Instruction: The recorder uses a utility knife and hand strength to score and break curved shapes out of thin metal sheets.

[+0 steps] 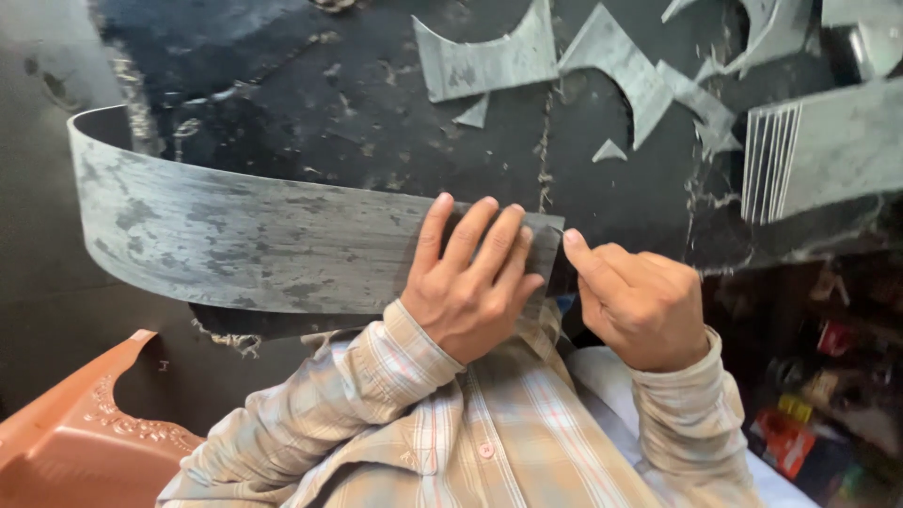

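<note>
Metal offcuts [602, 56] on dark floor [329, 94]; stacked sheets [818, 150]; orange plastic chair [75, 433].

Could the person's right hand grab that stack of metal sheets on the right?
Probably yes: the right hand pinches the bent metal strip, but nothing lies between it and the stack of metal sheets.

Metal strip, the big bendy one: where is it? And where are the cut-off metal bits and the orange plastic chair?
Curved metal strip [235, 235], head view, on its flat grey face.
Metal offcuts [484, 61], head view, on one grey scrap on the dark surface.
Orange plastic chair [66, 442], head view, on its patterned corner.
</note>
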